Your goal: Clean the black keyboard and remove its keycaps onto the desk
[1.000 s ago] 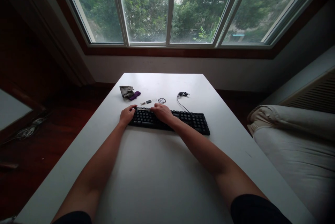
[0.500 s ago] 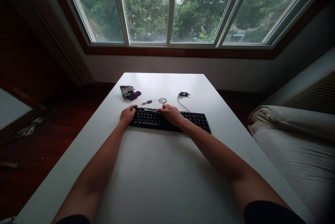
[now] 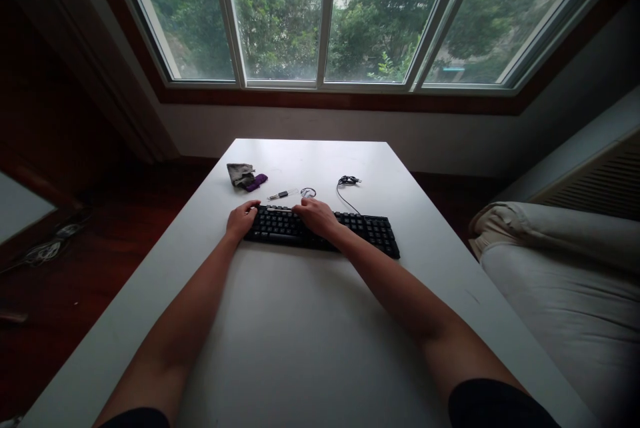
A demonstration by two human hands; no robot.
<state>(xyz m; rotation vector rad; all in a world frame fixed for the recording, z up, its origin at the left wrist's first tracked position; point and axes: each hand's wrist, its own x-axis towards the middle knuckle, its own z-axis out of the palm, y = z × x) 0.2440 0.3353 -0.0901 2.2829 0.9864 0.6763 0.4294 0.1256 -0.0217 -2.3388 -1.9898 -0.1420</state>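
Observation:
A black keyboard lies across the middle of the white table. My left hand sits at the keyboard's left end, its fingers curled over the corner and gripping it. My right hand lies on the keys left of the keyboard's centre, fingers stretched toward the far edge with nothing visible in them. Both bare forearms reach in from the near edge.
Behind the keyboard lie a crumpled grey cloth, a purple item, a small metal tool, a round ring and the keyboard's coiled cable. A pale cushioned seat stands at the right. Windows fill the far wall.
My right hand slid right along the keys, then came back left toward the keyboard's far edge. My left hand stayed at the left end.

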